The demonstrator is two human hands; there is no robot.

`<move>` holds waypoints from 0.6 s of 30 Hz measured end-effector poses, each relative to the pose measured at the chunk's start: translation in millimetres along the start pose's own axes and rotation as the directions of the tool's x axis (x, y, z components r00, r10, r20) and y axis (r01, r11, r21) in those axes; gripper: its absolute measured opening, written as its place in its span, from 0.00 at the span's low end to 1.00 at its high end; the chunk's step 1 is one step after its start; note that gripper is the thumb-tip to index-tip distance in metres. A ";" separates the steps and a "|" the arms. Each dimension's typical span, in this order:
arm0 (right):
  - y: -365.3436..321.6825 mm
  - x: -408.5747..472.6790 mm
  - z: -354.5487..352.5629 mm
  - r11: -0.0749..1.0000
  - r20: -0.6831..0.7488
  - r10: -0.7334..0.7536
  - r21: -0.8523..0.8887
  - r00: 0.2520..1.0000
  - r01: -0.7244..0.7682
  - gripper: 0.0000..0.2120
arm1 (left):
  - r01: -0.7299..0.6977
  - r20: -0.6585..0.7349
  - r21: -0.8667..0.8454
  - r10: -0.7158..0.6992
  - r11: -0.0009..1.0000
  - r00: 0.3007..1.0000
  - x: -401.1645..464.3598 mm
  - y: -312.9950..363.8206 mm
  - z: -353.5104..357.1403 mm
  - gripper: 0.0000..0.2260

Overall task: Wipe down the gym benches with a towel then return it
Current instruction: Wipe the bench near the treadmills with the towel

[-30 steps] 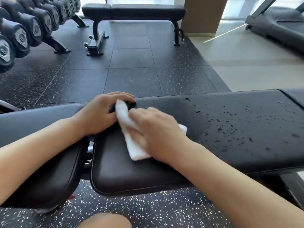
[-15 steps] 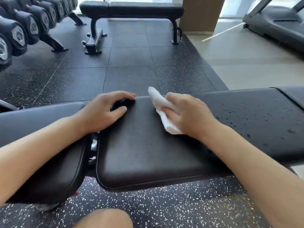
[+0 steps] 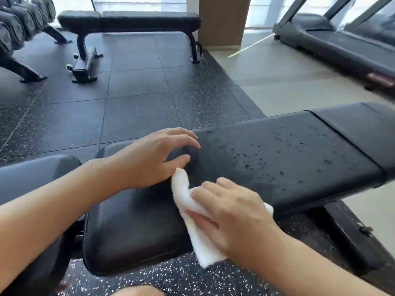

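Observation:
A black padded gym bench (image 3: pixel 288 159) runs across the view in front of me, its right part dotted with wet drops. My right hand (image 3: pixel 233 214) lies on a folded white towel (image 3: pixel 196 227) and presses it against the near edge of the pad; the towel's lower end hangs past the edge. My left hand (image 3: pixel 154 159) rests on the pad just left of the towel, fingers loosely bent and holding nothing. A second pad (image 3: pixel 27 178) of the same bench lies under my left forearm.
A second black bench (image 3: pixel 130 20) stands at the back on the speckled rubber floor (image 3: pixel 139 99). A dumbbell rack (image 3: pixel 19 24) fills the far left. A treadmill (image 3: pixel 342 41) sits at the right on the pale floor, beside a tan pillar (image 3: pixel 222 20).
My right hand has drawn the towel from the far edge of the pad back to its near edge. My left hand has shifted right along the pad, and the view has turned right.

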State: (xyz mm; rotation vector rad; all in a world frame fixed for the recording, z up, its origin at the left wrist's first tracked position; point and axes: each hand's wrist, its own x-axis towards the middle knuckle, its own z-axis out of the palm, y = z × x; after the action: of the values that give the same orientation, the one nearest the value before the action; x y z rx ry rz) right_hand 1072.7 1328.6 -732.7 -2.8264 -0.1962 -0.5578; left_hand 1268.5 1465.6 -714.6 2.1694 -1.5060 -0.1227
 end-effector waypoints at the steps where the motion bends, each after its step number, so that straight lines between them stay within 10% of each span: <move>1: -0.9 -5.0 2.7 0.999 0.031 -0.038 0.017 0.999 0.037 0.10 | -0.004 -0.002 -0.019 0.004 1.000 1.000 8.4 1.9 4.7 0.13; 7: 75.2 14.1 -26.7 0.954 -0.069 0.300 0.007 0.952 -0.300 0.07 | -0.017 -0.024 0.007 0.017 1.000 1.000 0.6 -12.3 22.7 0.15; 12: 26.6 11.0 2.8 0.999 0.049 0.020 0.046 0.999 -0.022 0.10 | -0.041 -0.038 0.002 0.041 0.999 0.998 3.1 -19.5 19.5 0.14; 16: 84.3 46.6 -13.1 0.947 -0.033 0.317 -0.035 0.948 -0.318 0.09 | 0.010 -0.046 0.035 -0.008 0.999 0.999 4.1 -26.1 16.3 0.17; 18: 74.3 52.1 -4.1 0.953 -0.035 0.238 -0.187 0.971 -0.240 0.15 | 0.037 -0.060 0.036 -0.035 0.999 0.998 4.0 -29.0 14.8 0.18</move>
State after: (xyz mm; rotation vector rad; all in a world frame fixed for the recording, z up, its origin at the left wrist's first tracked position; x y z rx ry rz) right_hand 1132.4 1260.5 -725.2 -2.9690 0.2119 -0.5651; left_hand 1289.8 1464.8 -739.5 2.2102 -1.4481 -0.0425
